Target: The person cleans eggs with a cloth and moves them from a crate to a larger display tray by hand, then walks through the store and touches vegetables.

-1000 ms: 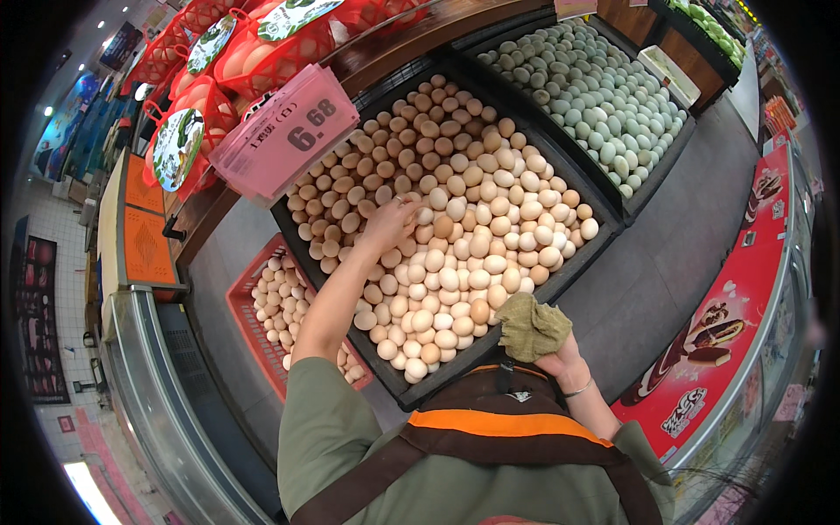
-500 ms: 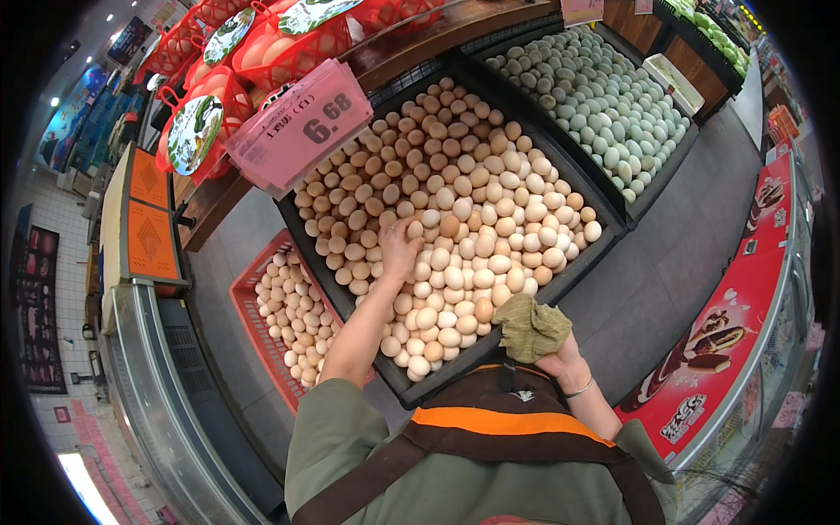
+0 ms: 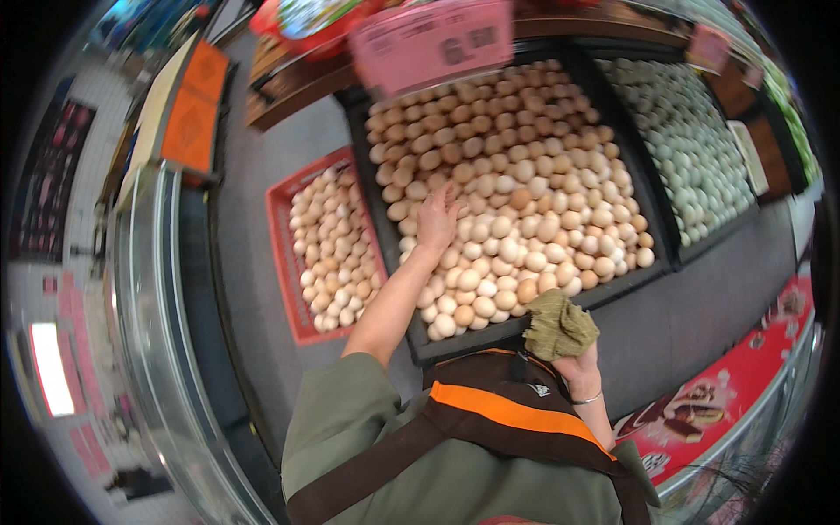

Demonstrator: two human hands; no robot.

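My left hand (image 3: 437,219) reaches over the left part of a big heap of brown and cream eggs (image 3: 547,229). Its fingers are stretched out and touch the eggs, with none seen in its grasp. The eggs fill a black tray (image 3: 652,269) from edge to edge. Close to my body, by the tray's front edge, my right hand (image 3: 579,366) is closed around a crumpled olive-green cloth (image 3: 560,325). The cloth hides most of that hand's fingers.
A red plastic basket (image 3: 283,278) of eggs stands left of the tray. Pale green eggs (image 3: 691,140) lie in another tray at the right. A pink price sign (image 3: 429,48) overhangs the far edge. Glass-topped cases flank me, the right one with a red front (image 3: 700,416).
The view has turned, so the trays and basket now lie further right in it and less tilted. My left hand's fingers have spread from their bent pose at an egg. The cloth stays in my right hand.
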